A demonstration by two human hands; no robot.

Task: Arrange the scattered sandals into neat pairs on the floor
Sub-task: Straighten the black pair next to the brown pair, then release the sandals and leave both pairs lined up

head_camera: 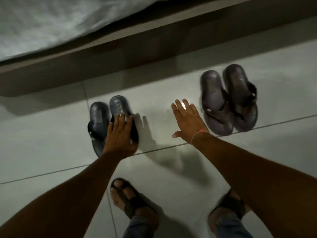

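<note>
Two pairs of dark flip-flop sandals lie on the pale tiled floor, heels pointing away from me. In the left pair, one sandal lies beside a second sandal, side by side and touching. My left hand rests flat on the front of that second sandal, covering its strap. The right pair, a sandal and its mate, lies close together. My right hand hovers with fingers spread just left of the right pair, holding nothing.
A brown bed frame runs across the far side with grey bedding above it. My two feet in dark strap sandals stand at the bottom. Bare tile lies between the two pairs.
</note>
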